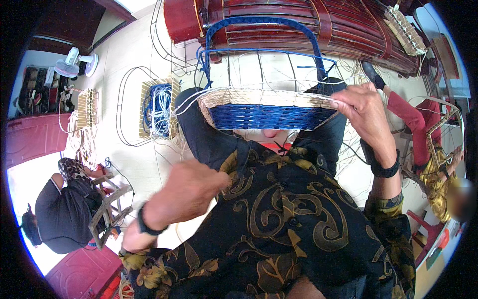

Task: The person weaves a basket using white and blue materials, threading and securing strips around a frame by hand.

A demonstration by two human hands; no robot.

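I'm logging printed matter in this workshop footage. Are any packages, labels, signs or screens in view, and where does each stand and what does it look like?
None that can be made out: no package, label, sign or screen shows.
Shelf, far left: dark, holding small items too blurred to tell.
Basket, centre, on the lap: blue weave, pale rim, blue handle, no tag; the right hand grips its rim.
Left hand: blurred, by the patterned shirt.
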